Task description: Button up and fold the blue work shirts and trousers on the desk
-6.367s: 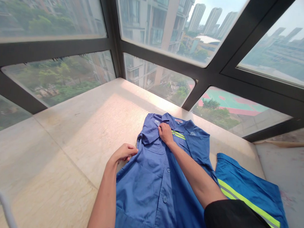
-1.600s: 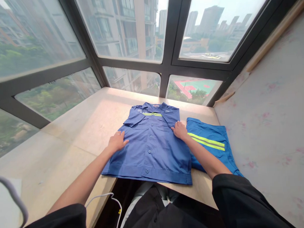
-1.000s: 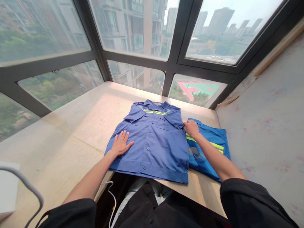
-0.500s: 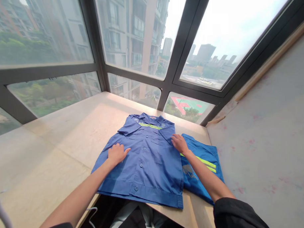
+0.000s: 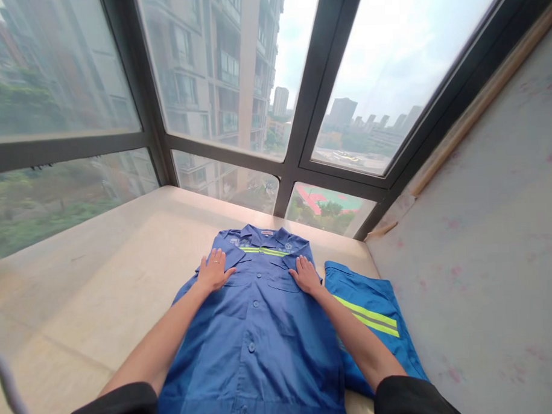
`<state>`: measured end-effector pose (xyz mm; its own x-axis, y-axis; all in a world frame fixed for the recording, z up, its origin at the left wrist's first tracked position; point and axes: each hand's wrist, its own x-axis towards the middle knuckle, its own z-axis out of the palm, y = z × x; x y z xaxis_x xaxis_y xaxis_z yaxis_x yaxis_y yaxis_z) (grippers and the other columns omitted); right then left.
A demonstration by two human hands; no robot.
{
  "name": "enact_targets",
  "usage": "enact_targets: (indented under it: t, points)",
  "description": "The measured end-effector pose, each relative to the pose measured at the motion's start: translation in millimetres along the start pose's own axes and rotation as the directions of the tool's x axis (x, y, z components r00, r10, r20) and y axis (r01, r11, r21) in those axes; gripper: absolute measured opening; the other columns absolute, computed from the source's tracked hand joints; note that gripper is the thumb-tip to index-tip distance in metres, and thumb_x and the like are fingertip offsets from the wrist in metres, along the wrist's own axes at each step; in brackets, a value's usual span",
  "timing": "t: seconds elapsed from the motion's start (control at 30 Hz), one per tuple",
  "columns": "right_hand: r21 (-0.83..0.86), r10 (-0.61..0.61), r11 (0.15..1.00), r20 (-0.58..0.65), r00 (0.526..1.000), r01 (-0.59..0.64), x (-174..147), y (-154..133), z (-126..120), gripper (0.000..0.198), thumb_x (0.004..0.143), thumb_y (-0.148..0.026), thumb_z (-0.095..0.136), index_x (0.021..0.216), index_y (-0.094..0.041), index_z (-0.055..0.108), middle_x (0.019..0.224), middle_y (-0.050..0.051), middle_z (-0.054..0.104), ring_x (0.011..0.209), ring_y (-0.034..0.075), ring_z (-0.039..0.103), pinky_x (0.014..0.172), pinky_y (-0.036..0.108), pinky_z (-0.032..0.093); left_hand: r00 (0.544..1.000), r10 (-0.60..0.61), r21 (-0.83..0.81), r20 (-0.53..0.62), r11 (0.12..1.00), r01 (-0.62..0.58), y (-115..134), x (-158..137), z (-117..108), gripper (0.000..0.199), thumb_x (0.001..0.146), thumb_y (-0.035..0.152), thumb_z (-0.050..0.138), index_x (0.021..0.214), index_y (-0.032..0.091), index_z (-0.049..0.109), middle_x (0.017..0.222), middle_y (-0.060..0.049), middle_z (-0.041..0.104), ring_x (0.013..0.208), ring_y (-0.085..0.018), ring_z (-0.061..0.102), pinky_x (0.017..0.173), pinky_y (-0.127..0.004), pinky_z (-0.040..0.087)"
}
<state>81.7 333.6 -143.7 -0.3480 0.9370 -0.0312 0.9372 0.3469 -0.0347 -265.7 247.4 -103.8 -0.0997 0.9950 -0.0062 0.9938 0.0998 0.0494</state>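
A blue button-front work shirt (image 5: 262, 328) lies front up, its collar toward the window and a yellow-green stripe across the chest. Both short sleeves are folded inward over the front. My left hand (image 5: 213, 272) rests flat on the sleeve at the left, fingers stretched out. On the opposite sleeve lies my right hand (image 5: 305, 275), also flat with its fingers extended. Neither hand grips the cloth. Right of the shirt sits a folded brighter blue garment (image 5: 364, 285) with yellow-green stripes, partly covered by my right forearm.
The pale tabletop (image 5: 101, 261) runs up to a dark window frame (image 5: 220, 156). A wall with faint flowers (image 5: 477, 272) borders the right side. At the lower left edge a grey cable-like thing (image 5: 11, 391) shows.
My left hand has moved up the shirt onto the left sleeve. My right hand has shifted from the shirt's right edge inward onto the other sleeve and flattened. The view has also shifted.
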Motion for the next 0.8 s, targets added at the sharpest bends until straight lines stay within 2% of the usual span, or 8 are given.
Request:
enact_targets:
  t: [0.1,0.2,0.3,0.47,0.57,0.63,0.8]
  points:
    - [0.007,0.011,1.000,-0.003,1.000,-0.011,-3.2,3.5,10.4,0.075,0.101,-0.055,0.023,0.154,-0.002,0.027,0.161,0.020,0.023,0.151,0.031,0.020,0.121,0.045,0.018,0.996,0.072,-0.041,0.058,0.997,-0.070,-22.9,19.2,4.9,0.072,0.096,0.055,0.032,0.152,0.009,0.036,0.162,-0.015,0.024,0.152,-0.031,0.014,0.121,-0.055,0.014]
    - [0.004,-0.019,1.000,-0.005,1.000,0.019,-5.5,7.6,14.8,0.077,0.101,-0.057,0.020,0.154,-0.003,0.028,0.162,0.019,0.023,0.151,0.030,0.020,0.121,0.044,0.017,0.997,0.071,-0.038,-0.013,0.997,-0.072,-33.1,37.9,5.5,0.077,0.096,0.058,0.029,0.155,0.008,0.028,0.164,-0.015,0.018,0.153,-0.030,0.009,0.121,-0.055,0.011]
    - [0.001,-0.031,1.000,-0.015,0.999,0.031,-7.0,9.5,16.3,0.078,0.101,-0.059,0.019,0.154,-0.003,0.028,0.161,0.019,0.022,0.151,0.030,0.020,0.121,0.044,0.017,0.999,0.029,-0.059,-0.029,0.998,-0.030,-32.2,60.8,1.8,0.080,0.096,0.059,0.027,0.155,0.005,0.025,0.163,-0.018,0.016,0.153,-0.032,0.009,0.121,-0.056,0.012]
    - [0.005,-0.040,0.999,-0.070,0.997,0.041,-8.8,9.5,18.6,0.075,0.101,-0.058,0.021,0.154,-0.006,0.031,0.160,0.018,0.026,0.150,0.030,0.023,0.120,0.048,0.022,0.994,0.110,-0.100,0.016,0.989,-0.108,-25.4,96.5,2.8,0.072,0.097,0.055,0.027,0.151,0.008,0.038,0.161,-0.019,0.026,0.152,-0.031,0.015,0.120,-0.054,0.017]
    - [0.004,-0.040,0.999,-0.074,0.996,0.040,-9.2,9.8,19.3,0.075,0.101,-0.058,0.019,0.154,-0.006,0.032,0.160,0.018,0.027,0.149,0.030,0.024,0.120,0.047,0.023,0.987,0.136,-0.121,0.080,0.985,-0.126,-28.2,105.3,13.4,0.071,0.097,0.055,0.029,0.150,0.010,0.039,0.160,-0.017,0.029,0.151,-0.031,0.017,0.120,-0.054,0.017]
    - [0.000,-0.036,0.999,-0.075,0.997,0.036,-9.5,10.2,19.4,0.075,0.101,-0.059,0.018,0.154,-0.007,0.033,0.160,0.017,0.027,0.149,0.030,0.024,0.121,0.046,0.023,0.987,0.142,-0.128,0.081,0.983,-0.131,-34.4,105.9,22.4,0.070,0.097,0.054,0.030,0.151,0.011,0.038,0.161,-0.015,0.028,0.151,-0.030,0.019,0.120,-0.054,0.017]
    - [0.009,-0.041,0.999,-0.093,0.995,0.042,-10.9,10.5,20.0,0.075,0.101,-0.059,0.019,0.154,-0.009,0.033,0.160,0.017,0.027,0.150,0.029,0.024,0.120,0.047,0.022,0.986,0.152,-0.086,-0.069,0.984,-0.158,-52.1,102.6,37.0,0.070,0.096,0.052,0.032,0.151,0.008,0.038,0.160,-0.019,0.029,0.149,-0.030,0.026,0.120,-0.048,0.021]
